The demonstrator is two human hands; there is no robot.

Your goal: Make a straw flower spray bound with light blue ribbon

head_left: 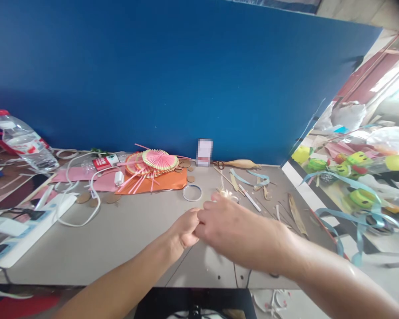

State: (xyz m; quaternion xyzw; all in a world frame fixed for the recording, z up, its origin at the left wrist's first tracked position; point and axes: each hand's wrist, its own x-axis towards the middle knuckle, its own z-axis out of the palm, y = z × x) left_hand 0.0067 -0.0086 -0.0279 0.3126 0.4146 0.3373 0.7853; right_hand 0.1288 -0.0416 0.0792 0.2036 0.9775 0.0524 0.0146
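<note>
My left hand [187, 227] is closed, with its curled fingers against my right hand over the middle of the table. Bent over its fingertips, my right hand [228, 225] is closed too and slightly blurred. Whatever the two hands pinch between them is hidden. Just beyond my right hand's knuckles shows a pale, frayed bundle [227, 193] that looks like dry husk strips; I cannot tell whether the hand touches it. A silvery ring-shaped roll [192, 192] lies flat a little past my left hand. To the right rests a white pen-like stick [249, 197].
Pink folded paper fans [159, 158] lie on orange paper [173, 182] at the back. At left are a power strip [36, 230], white cables and a water bottle [28, 144]. Light-blue ribbon [252, 179] and dry husks [296, 215] lie right. A blue partition [173, 79] stands behind.
</note>
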